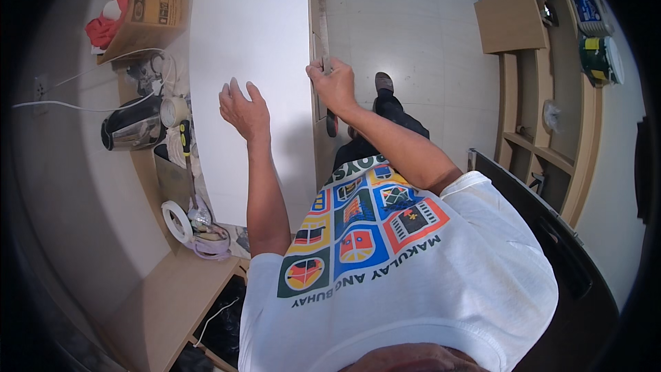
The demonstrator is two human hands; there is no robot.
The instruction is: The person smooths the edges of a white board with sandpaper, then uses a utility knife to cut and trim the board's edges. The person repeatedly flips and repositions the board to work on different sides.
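One large white board (255, 48) lies flat across the bench (165, 303), its long sides running away from the person, and both hands are on it. The left hand (244, 110) rests palm down on the board's face, fingers spread and loosely open, gripping nothing. The right hand (334, 84) is curled over the board's right edge, fingers wrapped around that edge and pressing a narrow strip (321, 34) that runs alongside it. To the left of the board stand several single things: one brown cardboard box (148, 17) near the far corner, tilted, with a dark rectangular label printed on its side and a red cloth (103, 27) bunched against it; one metal kettle (131, 127) with a black top; one roll of pale tape (177, 220) lying flat near the board's near corner; and one screwdriver (184, 139) with a black and yellow handle. Two white cables (82, 107) trail over the wall side. On the right, one wooden shelf unit (551, 131) stands on the floor, holding a blue and white rectangular package (591, 12) and a round green and white tin (600, 60) with a small yellow label.
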